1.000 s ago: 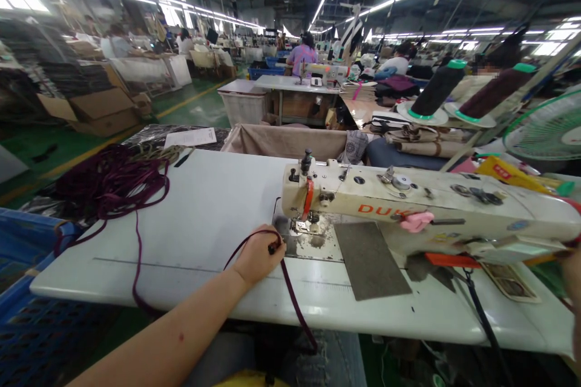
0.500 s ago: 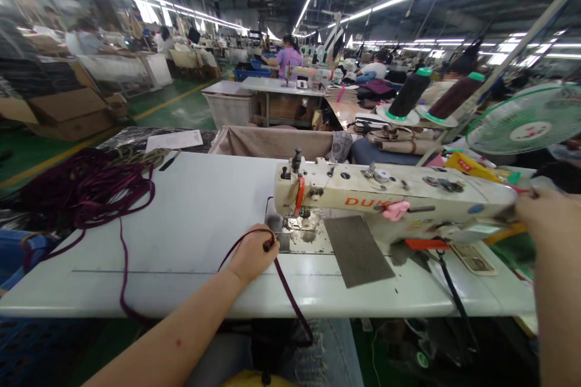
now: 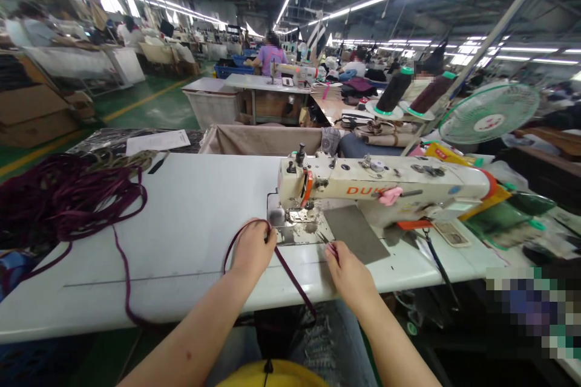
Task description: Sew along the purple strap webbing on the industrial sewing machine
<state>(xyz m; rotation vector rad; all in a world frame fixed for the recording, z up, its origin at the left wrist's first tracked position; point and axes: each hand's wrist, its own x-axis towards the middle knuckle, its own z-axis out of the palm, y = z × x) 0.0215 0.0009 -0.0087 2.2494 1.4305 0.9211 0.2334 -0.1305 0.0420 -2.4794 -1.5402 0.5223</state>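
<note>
At left hand [image 3: 253, 247], maroon strap [image 3: 293, 275] pinched, looping left, trailing down right.

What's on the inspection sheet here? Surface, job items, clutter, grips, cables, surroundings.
Surface: white table; worn metal plate under the machine's head.
Job's things: purple cord, hanging past the front edge; sewing machine.
Clutter: grey sheet right of the plate; purple heap at the left end.
Grips: left grip closed on the cord; right grip on a thin pointed tool.
Cables: black cord-like line over the front edge, right side.
Surroundings: fan, two thread spools, co-worker at another machine.
</note>
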